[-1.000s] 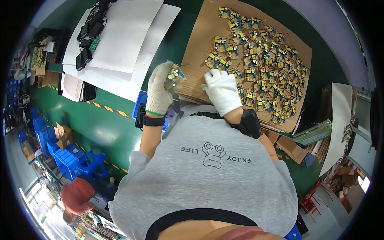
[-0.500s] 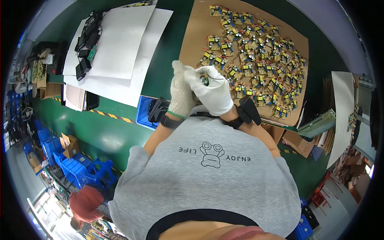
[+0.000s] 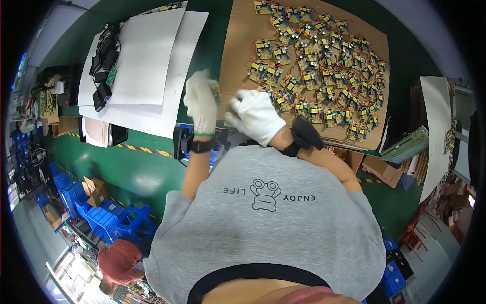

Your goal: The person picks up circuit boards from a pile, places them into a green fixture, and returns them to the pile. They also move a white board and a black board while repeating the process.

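Left hand [image 3: 201,100] drawn away from right hand [image 3: 257,112], gap between them reopened

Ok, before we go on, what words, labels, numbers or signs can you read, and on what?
Grey shirt: one dark printed word each side of a cartoon figure, upside down; wording not repeated here.
Circuit boards: any markings too small to read.
Black boxes: any labels too small to read.
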Tool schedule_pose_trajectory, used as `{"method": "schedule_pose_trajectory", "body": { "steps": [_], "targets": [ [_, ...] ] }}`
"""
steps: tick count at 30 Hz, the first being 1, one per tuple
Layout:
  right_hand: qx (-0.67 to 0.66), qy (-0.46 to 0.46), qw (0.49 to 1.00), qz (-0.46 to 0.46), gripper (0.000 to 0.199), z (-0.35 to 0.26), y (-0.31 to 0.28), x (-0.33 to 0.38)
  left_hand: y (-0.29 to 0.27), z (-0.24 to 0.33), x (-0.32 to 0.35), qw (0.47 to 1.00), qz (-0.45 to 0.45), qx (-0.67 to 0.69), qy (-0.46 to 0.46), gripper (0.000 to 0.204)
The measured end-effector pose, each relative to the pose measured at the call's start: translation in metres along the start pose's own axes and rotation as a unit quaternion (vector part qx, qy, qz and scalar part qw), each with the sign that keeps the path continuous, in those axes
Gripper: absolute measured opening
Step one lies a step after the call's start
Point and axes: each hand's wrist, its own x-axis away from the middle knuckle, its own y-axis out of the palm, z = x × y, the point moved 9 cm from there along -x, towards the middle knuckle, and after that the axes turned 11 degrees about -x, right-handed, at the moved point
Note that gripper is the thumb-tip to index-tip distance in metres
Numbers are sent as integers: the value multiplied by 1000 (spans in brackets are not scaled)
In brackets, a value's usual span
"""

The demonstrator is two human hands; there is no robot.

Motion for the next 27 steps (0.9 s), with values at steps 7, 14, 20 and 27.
{"method": "schedule_pose_trajectory", "body": {
  "steps": [7,14,20,27],
  "targets": [
    [120,-52,976,172,57,1,-33,4,51,27,-21,957,-34,-260,124,58],
    [135,-14,985,104,53,7,-29,8,34,17,-24,974,-90,-134,158,47],
    [217,-122,967,61,34,1,2,10,32,18,-1,927,-154,-197,281,37],
    [115,-88,981,131,30,15,-4,12,49,38,8,865,-82,-248,428,35]
  ]
}}
